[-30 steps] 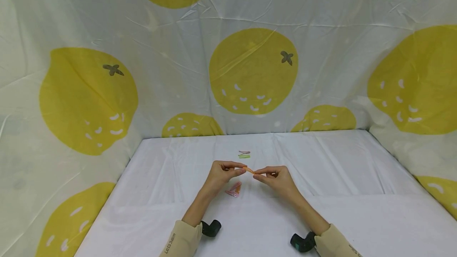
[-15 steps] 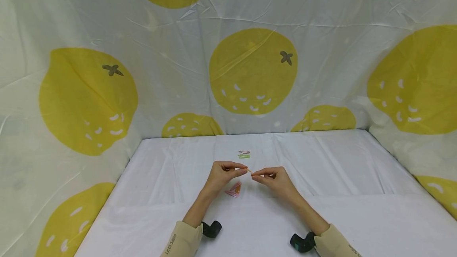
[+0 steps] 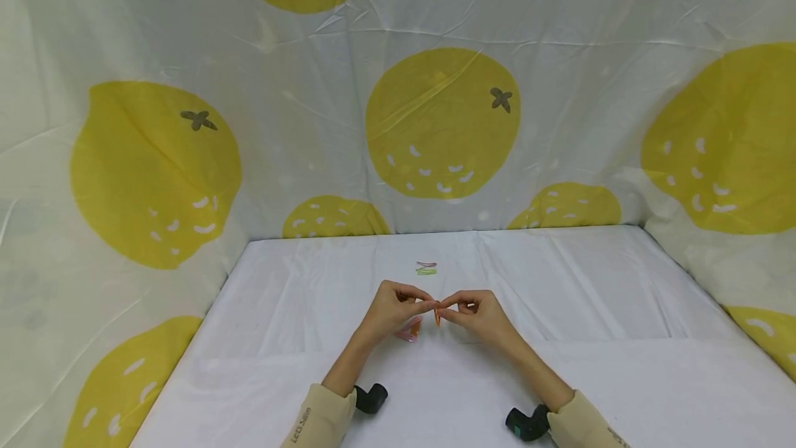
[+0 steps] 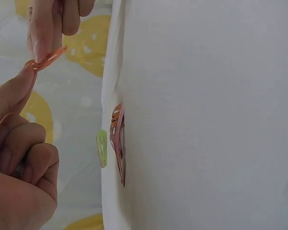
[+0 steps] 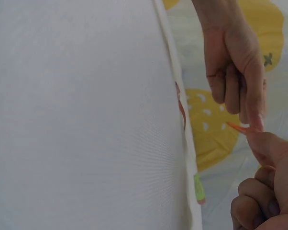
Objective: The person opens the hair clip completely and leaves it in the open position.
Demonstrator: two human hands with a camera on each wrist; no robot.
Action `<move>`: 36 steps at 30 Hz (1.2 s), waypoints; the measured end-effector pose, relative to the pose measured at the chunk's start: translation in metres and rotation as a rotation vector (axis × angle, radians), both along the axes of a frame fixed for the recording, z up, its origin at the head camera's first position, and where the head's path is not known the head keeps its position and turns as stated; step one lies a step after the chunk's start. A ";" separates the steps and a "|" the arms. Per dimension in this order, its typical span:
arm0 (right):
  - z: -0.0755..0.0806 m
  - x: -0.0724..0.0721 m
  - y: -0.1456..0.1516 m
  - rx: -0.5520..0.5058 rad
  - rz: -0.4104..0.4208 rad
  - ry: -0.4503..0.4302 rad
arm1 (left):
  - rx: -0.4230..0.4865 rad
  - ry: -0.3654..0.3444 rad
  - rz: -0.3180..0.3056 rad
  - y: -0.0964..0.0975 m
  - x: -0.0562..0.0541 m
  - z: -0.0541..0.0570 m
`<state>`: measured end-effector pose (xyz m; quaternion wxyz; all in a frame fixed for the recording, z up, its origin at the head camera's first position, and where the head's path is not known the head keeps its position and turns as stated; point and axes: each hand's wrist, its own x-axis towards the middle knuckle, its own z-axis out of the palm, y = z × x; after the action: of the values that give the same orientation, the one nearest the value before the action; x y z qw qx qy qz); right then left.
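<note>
Dark lettering is running along the beige left sleeve; it seems to be starting with "Let's S", but the end is too small to read surely. More lettering is showing on the right sleeve, where the lower edge of the head view is cutting it off. An orange hair clip is hanging above the table, between the two hands, with its free end pointing down in the head view. The left hand is pinching it at the fingertips, and the right hand is pinching it from the other side, so the fingertips of both are almost meeting. In the left wrist view, the left hand's other fingers are curling towards the palm. A small group of pink and orange clips is lying on the table near the left hand; one orange piece is bearing a dark mark too small to make out. Farther from the person, a green clip is lying just beside a dull pink clip. A lemon-print cloth is hanging behind the table.
</note>
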<state>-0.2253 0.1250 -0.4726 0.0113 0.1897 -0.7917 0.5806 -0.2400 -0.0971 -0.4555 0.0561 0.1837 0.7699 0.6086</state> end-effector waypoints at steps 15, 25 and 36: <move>0.003 0.003 -0.005 -0.093 -0.127 -0.031 | -0.045 -0.135 -0.039 0.004 0.003 0.002; 0.004 0.002 -0.002 -0.043 -0.069 0.047 | -0.092 -0.028 0.019 0.001 0.002 0.006; 0.007 0.003 0.001 -0.096 -0.155 0.079 | -0.096 0.007 0.038 0.001 0.002 0.006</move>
<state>-0.2221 0.1259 -0.4655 0.0968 0.1498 -0.7742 0.6073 -0.2385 -0.0958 -0.4494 0.0503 0.1682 0.8019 0.5711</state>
